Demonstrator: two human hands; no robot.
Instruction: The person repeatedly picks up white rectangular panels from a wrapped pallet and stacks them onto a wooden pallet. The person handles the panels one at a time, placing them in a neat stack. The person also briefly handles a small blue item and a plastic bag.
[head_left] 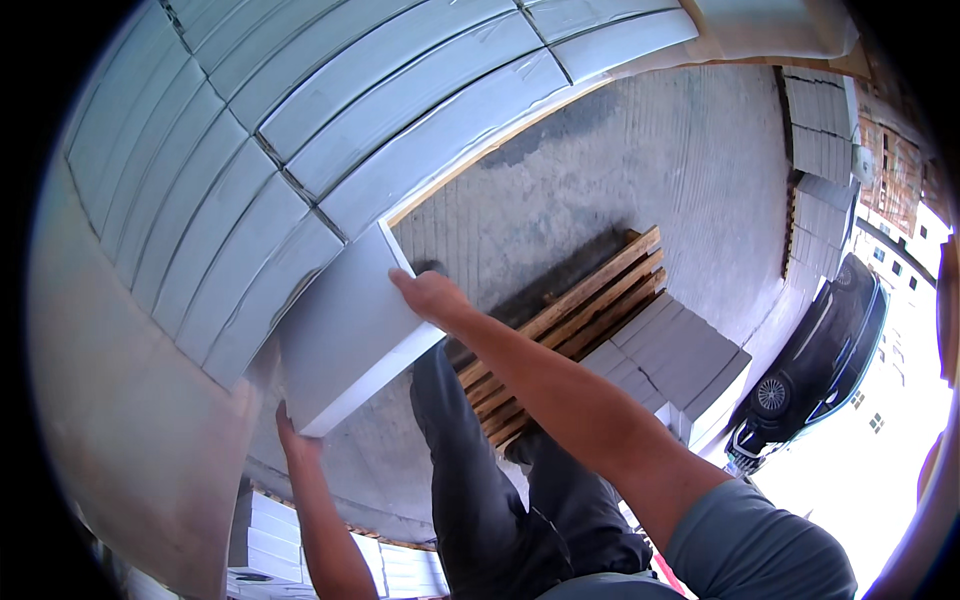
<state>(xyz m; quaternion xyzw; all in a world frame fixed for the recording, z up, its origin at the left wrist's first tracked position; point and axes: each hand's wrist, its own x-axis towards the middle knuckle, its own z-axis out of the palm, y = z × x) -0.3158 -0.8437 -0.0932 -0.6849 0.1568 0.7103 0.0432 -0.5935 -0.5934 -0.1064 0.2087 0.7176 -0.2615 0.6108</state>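
Observation:
A flat white box (350, 325) is held between my two hands, its near long side facing my legs. My right hand (430, 295) grips its far right end, with the thumb over the top edge. At the other end, my left hand (298, 432) holds the lower left corner, fingers partly hidden by the box. The box lies against or close beside a large layer of similar white boxes (410, 95), packed in rows; whether it touches them I cannot tell.
A wooden pallet (575, 315) stands on the concrete floor (640, 150) beside my legs, next to stacked white boxes (670, 350). More stacks (820, 125) stand at the far right, near a dark car (815, 345). Further white boxes (272, 540) are at the lower left.

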